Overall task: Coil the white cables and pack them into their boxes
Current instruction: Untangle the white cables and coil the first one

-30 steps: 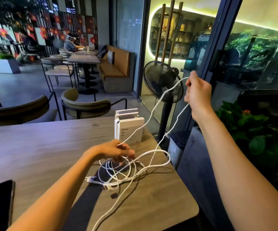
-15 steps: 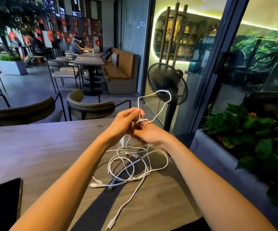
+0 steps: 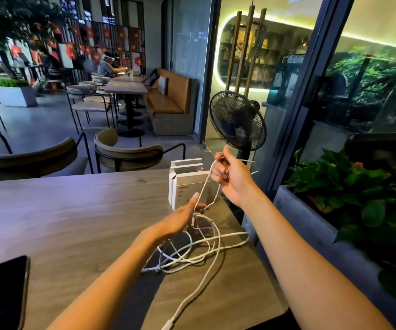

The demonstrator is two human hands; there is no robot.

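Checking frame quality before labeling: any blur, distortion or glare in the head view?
Head view: wide-angle bend, door frame leans and bows; hands sharp enough, left hand and right hand hold the cable slightly soft; neon strip blooms on the glass; arm shadows fall across the table; background dim.

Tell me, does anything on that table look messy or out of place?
Yes: the white cables lie in a loose tangle on the table instead of coiled, and one plug end trails to the near edge. The white boxes stand upright.
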